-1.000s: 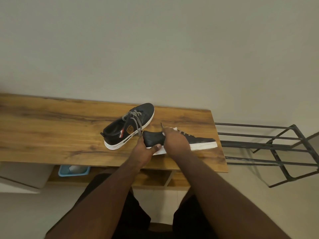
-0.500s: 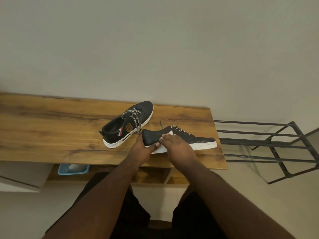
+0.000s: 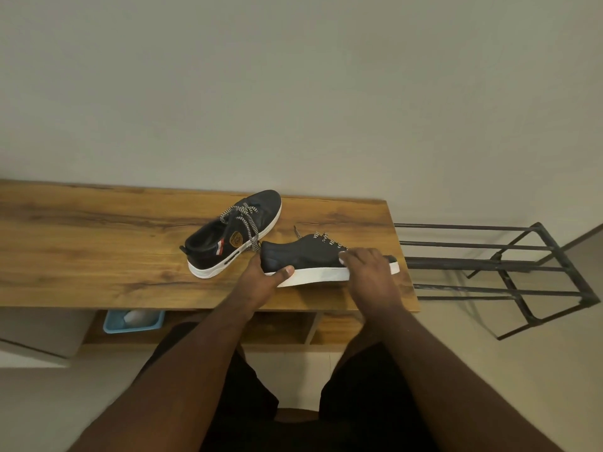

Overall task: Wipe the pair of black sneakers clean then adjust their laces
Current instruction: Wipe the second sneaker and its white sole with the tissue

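Observation:
Two black sneakers with white soles lie on a wooden table (image 3: 98, 249). The far sneaker (image 3: 228, 243) rests on its sole, toe toward the wall, its speckled laces loose. The near sneaker (image 3: 303, 252) lies sideways with its toe to the right. My left hand (image 3: 261, 278) grips its heel, thumb on the sole's edge. My right hand (image 3: 368, 269) lies over the toe end and holds a white wipe (image 3: 342, 255) against the upper. Only a small corner of the wipe shows by my fingers.
A black metal rack (image 3: 505, 265) stands right of the table, close to its end. A blue basket (image 3: 133, 321) sits on the shelf under the tabletop. The wall runs right behind the table. My legs are close to the front edge.
My right hand has slid with the wipe along the near sneaker from the heel side to the toe. My left hand has kept its grip on the heel.

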